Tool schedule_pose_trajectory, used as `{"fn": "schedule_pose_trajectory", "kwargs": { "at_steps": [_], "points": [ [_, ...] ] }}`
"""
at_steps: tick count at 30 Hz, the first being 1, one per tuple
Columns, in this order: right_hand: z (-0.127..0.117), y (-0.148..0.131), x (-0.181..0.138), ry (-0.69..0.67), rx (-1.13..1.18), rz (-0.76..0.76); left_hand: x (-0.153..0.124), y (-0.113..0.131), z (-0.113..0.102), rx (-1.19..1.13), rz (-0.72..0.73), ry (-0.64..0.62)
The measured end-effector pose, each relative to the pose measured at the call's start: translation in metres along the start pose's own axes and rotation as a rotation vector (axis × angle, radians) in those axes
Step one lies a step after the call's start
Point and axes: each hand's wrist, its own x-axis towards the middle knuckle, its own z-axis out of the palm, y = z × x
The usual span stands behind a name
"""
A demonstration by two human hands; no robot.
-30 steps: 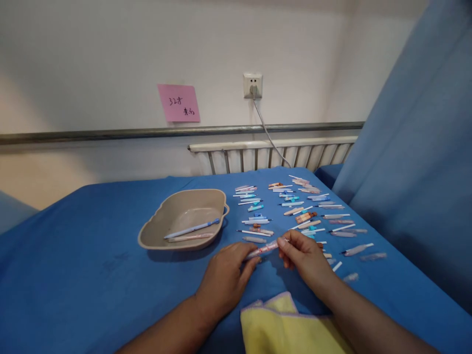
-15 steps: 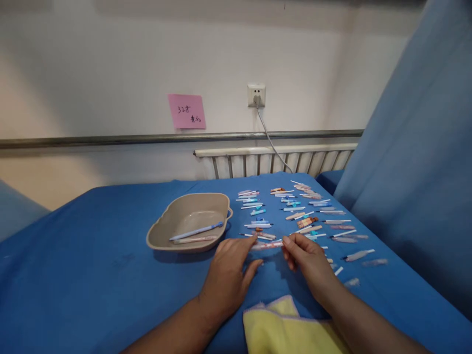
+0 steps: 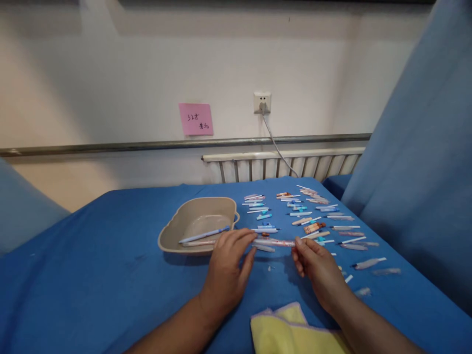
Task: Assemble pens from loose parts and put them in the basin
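Observation:
My left hand point(image 3: 226, 268) and my right hand point(image 3: 319, 268) each pinch one end of a slim translucent pen point(image 3: 275, 242) with a pinkish pattern, held level just above the blue cloth. The left fingers grip its left end, the right fingertips its right end. Just left of my left hand stands a beige tray point(image 3: 173, 231) holding a blue pen point(image 3: 202, 235) and a pale pink pen point(image 3: 195, 243). Behind and to the right of the hands, several pens, caps and refills point(image 3: 306, 216) lie in rows on the cloth.
A yellow cloth point(image 3: 291, 332) lies at the near edge between my forearms. A blue fabric panel point(image 3: 424, 147) rises on the right. On the wall behind are a pink note point(image 3: 196, 119), a socket with cable point(image 3: 262, 102) and a radiator point(image 3: 283, 164).
Both hands have drifted away from me with the pen, which went from tilted to level. My left hand shifted its grip along the pen's left end. The camera tilted up and left.

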Motion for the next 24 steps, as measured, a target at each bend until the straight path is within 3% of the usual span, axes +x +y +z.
{"fn": "schedule_pose_trajectory", "kwargs": {
  "at_steps": [4, 7, 10, 14, 17, 20, 24],
  "points": [
    [0.004, 0.003, -0.01, -0.115, -0.059, -0.012, -0.005, 0.012, 0.001, 0.123, 0.122, -0.223],
    [0.005, 0.004, -0.015, -0.183, -0.063, -0.021, -0.006, 0.016, -0.002, 0.16, 0.122, -0.276],
    [0.005, 0.004, -0.018, -0.251, -0.111, -0.06, 0.004, 0.007, -0.019, 0.2, 0.049, -0.275],
    [0.007, 0.009, -0.02, -0.294, -0.222, -0.098, 0.032, -0.035, -0.057, 0.359, -0.304, -0.318],
    [0.009, 0.015, -0.021, -0.322, -0.277, -0.081, 0.049, -0.079, -0.073, 0.394, -0.412, -0.391],
    [0.01, 0.019, -0.02, -0.343, -0.319, -0.063, 0.053, -0.114, -0.069, 0.396, -0.48, -0.506],
    [0.008, 0.022, -0.018, -0.373, -0.358, -0.047, 0.049, -0.139, -0.053, 0.427, -0.555, -0.65]
  ]
}}
